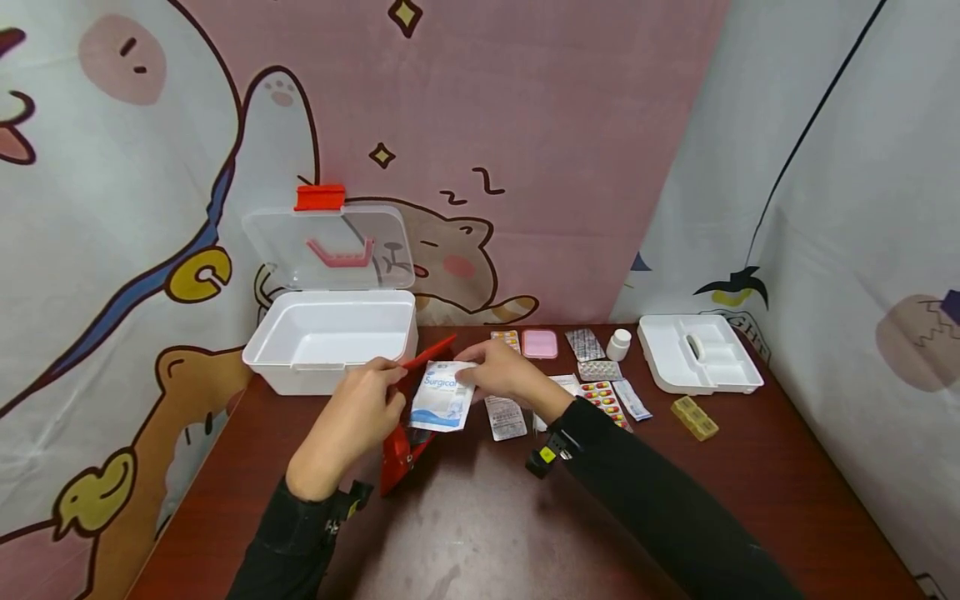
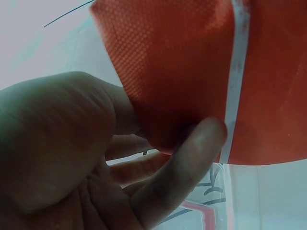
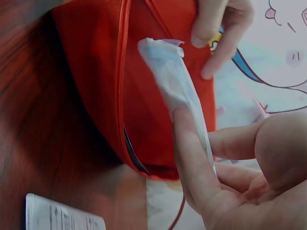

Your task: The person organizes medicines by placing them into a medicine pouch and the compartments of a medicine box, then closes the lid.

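Observation:
A red zippered pouch point(image 1: 397, 458) stands on the table, its edge pinched by my left hand point(image 1: 356, 421). The left wrist view shows the thumb and fingers on either side of the red fabric point(image 2: 177, 62). My right hand point(image 1: 502, 371) pinches a white and blue packet point(image 1: 442, 400) printed "Surgical" in front of the pouch. In the right wrist view, the packet point(image 3: 175, 79) is seen nearly edge-on beside the pouch's zipper point(image 3: 121, 72). What the pouch holds is hidden.
A white box point(image 1: 330, 379) with its clear lid raised stands at the back left. Several blister packs point(image 1: 603, 400), a pink case point(image 1: 540, 343) and a white bottle point(image 1: 618, 344) lie right of the hands. Farther right are a white tray point(image 1: 712, 387) and a yellow pill box point(image 1: 695, 418).

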Tool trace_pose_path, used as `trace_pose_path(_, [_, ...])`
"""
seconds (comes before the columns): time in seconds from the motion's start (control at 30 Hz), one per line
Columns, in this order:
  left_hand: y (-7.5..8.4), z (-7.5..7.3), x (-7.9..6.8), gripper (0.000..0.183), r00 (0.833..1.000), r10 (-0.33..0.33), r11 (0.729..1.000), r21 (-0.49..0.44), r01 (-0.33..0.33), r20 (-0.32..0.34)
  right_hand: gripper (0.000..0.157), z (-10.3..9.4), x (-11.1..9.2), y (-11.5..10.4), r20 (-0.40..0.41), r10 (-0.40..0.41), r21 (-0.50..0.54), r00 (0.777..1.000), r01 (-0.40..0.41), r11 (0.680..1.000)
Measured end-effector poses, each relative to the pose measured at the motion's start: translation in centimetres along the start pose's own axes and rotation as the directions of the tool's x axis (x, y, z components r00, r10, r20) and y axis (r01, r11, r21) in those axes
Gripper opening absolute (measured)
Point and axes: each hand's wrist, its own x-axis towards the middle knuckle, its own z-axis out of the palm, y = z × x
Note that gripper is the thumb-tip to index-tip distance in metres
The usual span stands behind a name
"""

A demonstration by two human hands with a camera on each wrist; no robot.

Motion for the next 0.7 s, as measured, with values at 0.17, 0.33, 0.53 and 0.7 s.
trace_pose_path(0.17, [0.1,0.1,0.0,0.039,1.0,0.003,1.0,0.004,-0.003,0.003,0.036,1.7,0.9,-0.1,0.004,0.016,-0.002,1.0,-0.016,1.0])
trace_pose_path(0.33, [0.1,0.1,0.0,0.038,1.0,0.008,1.0,-0.002,-0.008,0.007,0.041,3.1,1.6,0.1,-0.015,0.027,-0.027,1.0,-0.027,0.999])
trace_pose_path(0.53, [0.1,0.3,0.0,0.037,0.999,0.031,1.0,0.005,-0.031,-0.007,0.04,3.8,2.2,0.4,-0.057,0.039,-0.013,0.998,-0.04,0.999])
trace_pose_path(0.7, [0.1,0.3,0.0,0.037,0.999,0.033,0.999,0.004,-0.033,-0.012,0.043,4.1,2.6,0.6,-0.07,0.055,0.05,0.996,-0.051,0.997])
